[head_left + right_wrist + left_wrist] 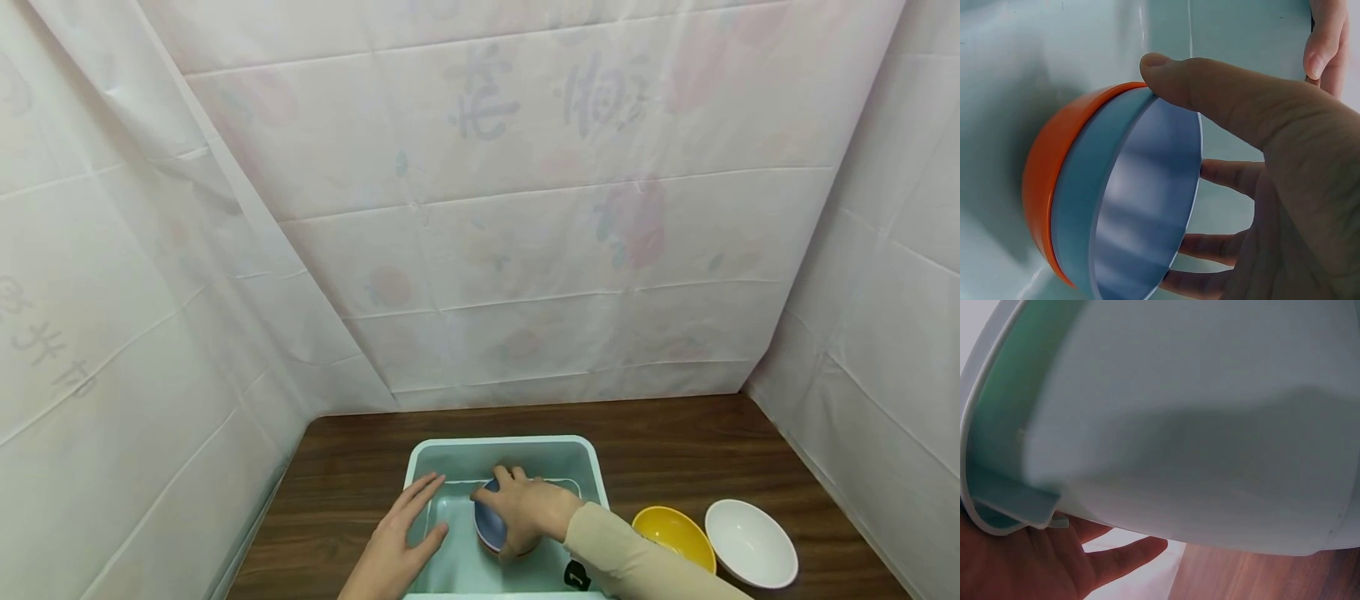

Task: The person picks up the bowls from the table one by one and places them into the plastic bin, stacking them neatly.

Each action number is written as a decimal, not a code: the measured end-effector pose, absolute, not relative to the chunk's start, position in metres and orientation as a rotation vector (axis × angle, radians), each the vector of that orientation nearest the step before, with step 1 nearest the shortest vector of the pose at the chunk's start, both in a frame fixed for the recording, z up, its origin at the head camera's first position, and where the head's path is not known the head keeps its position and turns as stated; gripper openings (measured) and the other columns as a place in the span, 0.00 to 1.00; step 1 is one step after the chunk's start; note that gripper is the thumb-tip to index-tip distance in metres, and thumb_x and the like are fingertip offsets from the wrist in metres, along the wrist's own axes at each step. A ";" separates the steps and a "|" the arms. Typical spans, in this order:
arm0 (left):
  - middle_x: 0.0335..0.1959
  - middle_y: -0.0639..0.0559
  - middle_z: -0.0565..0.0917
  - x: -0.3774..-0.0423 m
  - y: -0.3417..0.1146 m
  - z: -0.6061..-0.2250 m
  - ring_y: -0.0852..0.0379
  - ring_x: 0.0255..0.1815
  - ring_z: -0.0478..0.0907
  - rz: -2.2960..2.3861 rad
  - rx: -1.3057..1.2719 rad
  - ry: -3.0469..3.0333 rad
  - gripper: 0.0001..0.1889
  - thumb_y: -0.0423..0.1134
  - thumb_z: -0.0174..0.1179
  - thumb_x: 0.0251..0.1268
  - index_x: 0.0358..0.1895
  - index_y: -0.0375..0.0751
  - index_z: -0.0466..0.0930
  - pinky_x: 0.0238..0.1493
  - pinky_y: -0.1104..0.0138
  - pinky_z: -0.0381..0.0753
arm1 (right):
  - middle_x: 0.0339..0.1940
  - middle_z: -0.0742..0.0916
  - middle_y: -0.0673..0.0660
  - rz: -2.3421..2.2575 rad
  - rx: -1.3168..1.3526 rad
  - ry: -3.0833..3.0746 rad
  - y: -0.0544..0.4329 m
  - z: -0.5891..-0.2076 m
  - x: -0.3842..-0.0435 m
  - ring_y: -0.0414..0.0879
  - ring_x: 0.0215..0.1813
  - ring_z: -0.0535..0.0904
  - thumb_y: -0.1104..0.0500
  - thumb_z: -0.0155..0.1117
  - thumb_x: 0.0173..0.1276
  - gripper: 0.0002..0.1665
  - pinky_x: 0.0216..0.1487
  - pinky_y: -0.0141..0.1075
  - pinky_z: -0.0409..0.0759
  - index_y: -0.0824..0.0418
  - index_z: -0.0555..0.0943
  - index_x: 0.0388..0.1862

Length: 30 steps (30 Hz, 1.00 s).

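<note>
A light blue bowl (1147,194) is nested inside an orange bowl (1041,181) within a pale green plastic basin (498,442). My right hand (528,504) grips the blue bowl, with the thumb on one side of its rim and the fingers against the other, as the right wrist view shows. At the basin's left side is my left hand (397,533), its fingers extended and spread. The left wrist view catches that hand (1047,562) beside the basin's rim and outer wall; whether it touches them I cannot tell.
Right of the basin, a yellow bowl (675,533) and a white bowl (750,542) stand side by side on the dark wooden table (645,433). A black tag (576,575) shows at the basin's near right corner. Pale printed sheets (540,250) enclose the table.
</note>
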<state>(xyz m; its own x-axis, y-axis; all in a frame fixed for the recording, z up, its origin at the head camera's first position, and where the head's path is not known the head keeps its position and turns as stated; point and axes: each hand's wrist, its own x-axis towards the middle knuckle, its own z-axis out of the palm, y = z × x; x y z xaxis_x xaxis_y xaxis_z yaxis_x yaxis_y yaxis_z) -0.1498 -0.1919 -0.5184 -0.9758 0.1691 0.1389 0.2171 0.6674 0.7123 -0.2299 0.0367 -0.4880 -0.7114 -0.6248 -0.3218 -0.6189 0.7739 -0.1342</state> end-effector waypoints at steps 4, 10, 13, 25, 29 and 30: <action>0.78 0.51 0.68 -0.150 -0.192 -0.519 0.39 0.76 0.68 -1.207 -0.328 -2.804 0.34 0.61 0.61 0.72 0.77 0.55 0.69 0.65 0.37 0.74 | 0.73 0.72 0.53 -0.006 -0.961 2.626 0.037 -0.488 -0.230 0.51 0.69 0.71 0.32 0.82 0.48 0.55 0.59 0.55 0.82 0.33 0.69 0.75; 0.78 0.51 0.69 -0.151 -0.192 -0.520 0.41 0.76 0.68 -1.197 -0.331 -2.783 0.33 0.60 0.62 0.72 0.76 0.54 0.70 0.65 0.38 0.74 | 0.73 0.72 0.53 0.011 -0.969 2.628 0.037 -0.485 -0.230 0.51 0.71 0.70 0.31 0.82 0.49 0.55 0.61 0.53 0.80 0.35 0.69 0.76; 0.78 0.51 0.69 -0.151 -0.192 -0.521 0.42 0.76 0.68 -1.199 -0.332 -2.775 0.33 0.59 0.62 0.72 0.76 0.54 0.70 0.66 0.39 0.74 | 0.73 0.73 0.53 0.013 -0.975 2.632 0.038 -0.484 -0.230 0.51 0.70 0.71 0.31 0.81 0.50 0.54 0.61 0.52 0.80 0.36 0.69 0.75; 0.77 0.56 0.70 -0.152 -0.191 -0.521 0.46 0.76 0.69 -1.186 -0.315 -2.768 0.33 0.58 0.64 0.71 0.76 0.57 0.70 0.67 0.42 0.75 | 0.70 0.78 0.49 -0.048 -0.985 2.643 0.047 -0.469 -0.231 0.50 0.66 0.76 0.33 0.78 0.56 0.47 0.59 0.49 0.82 0.38 0.72 0.74; 0.77 0.57 0.69 -0.152 -0.190 -0.520 0.47 0.77 0.68 -1.185 -0.312 -2.768 0.33 0.58 0.64 0.70 0.76 0.57 0.70 0.68 0.42 0.74 | 0.69 0.79 0.50 -0.134 -0.985 2.637 0.053 -0.464 -0.232 0.50 0.66 0.78 0.35 0.78 0.57 0.46 0.55 0.46 0.84 0.40 0.73 0.74; 0.77 0.57 0.69 -0.151 -0.190 -0.520 0.46 0.77 0.68 -1.188 -0.313 -2.768 0.33 0.57 0.65 0.70 0.76 0.57 0.70 0.68 0.42 0.74 | 0.69 0.79 0.50 -0.158 -0.981 2.631 0.054 -0.462 -0.232 0.50 0.66 0.78 0.36 0.78 0.57 0.46 0.54 0.45 0.84 0.41 0.73 0.74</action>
